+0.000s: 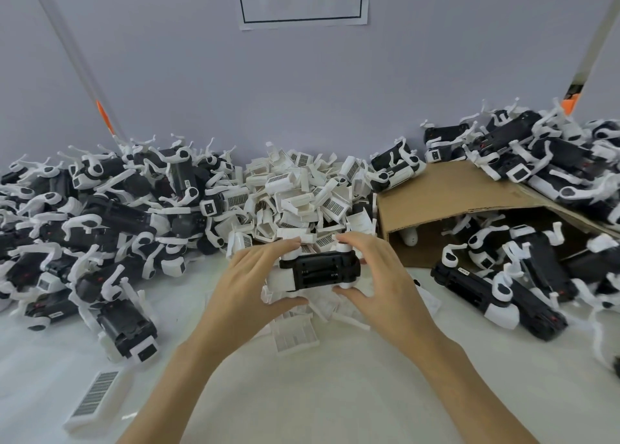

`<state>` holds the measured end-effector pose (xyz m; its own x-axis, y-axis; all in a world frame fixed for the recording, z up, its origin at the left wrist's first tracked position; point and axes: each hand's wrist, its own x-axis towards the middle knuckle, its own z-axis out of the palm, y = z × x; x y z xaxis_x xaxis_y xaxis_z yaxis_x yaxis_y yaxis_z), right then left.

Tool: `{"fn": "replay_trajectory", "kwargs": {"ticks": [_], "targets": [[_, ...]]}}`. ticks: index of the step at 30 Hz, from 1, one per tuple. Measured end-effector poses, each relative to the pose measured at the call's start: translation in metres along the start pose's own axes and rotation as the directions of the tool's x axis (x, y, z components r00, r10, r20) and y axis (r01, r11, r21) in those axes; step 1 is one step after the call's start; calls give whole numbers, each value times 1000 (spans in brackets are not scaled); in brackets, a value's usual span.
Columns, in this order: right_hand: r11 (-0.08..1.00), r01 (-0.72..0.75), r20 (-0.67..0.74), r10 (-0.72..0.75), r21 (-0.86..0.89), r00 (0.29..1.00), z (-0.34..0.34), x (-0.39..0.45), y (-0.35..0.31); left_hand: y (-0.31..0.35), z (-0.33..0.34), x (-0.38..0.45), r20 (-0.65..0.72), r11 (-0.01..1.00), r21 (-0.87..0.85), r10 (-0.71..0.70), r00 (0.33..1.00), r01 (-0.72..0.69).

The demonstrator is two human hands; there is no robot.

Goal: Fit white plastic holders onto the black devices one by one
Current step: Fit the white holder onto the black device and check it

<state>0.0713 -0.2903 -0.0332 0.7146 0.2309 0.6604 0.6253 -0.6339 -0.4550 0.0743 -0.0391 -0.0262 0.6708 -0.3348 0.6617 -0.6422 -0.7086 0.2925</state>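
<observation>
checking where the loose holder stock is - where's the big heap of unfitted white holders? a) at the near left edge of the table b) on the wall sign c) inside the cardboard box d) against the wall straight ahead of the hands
d: the heap of white holders lies by the wall just beyond the left hand and right hand, which grip a black device.

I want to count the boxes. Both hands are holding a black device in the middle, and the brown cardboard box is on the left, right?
Not quite. Both hands, left hand and right hand, do hold the black device, but the head view shows the cardboard box on the right.
</observation>
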Motion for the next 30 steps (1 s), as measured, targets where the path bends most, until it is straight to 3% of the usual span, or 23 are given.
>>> {"fn": "replay_trajectory", "kwargs": {"ticks": [5,9,12,15,19,21,25,28,30], "targets": [[997,-29,76,23,73,997,-3,0,2,3,2,3,-206,994,26,108,973,-105],[961,-122,156,85,249,984,-4,1,-7,14,-2,1,-135,955,-245,-202,970,165],[872,-208,132,166,444,977,1,1,-18,29,1,5,27,717,-570,-472,881,401],[709,-294,150,260,641,954,9,0,-29,39,7,7,186,465,-692,-624,759,552],[685,-319,54,379,655,924,13,1,-32,39,7,9,363,284,-770,-541,759,571],[671,-344,59,409,657,911,12,2,-31,37,7,10,366,248,-789,-544,755,562],[572,-418,178,428,706,886,8,3,-28,35,7,10,374,232,-779,-573,729,582],[521,-468,254,431,714,866,6,4,-26,32,5,11,362,300,-754,-553,751,584],[527,-459,253,416,715,873,5,5,-24,28,4,11,403,283,-756,-509,761,590]]}}
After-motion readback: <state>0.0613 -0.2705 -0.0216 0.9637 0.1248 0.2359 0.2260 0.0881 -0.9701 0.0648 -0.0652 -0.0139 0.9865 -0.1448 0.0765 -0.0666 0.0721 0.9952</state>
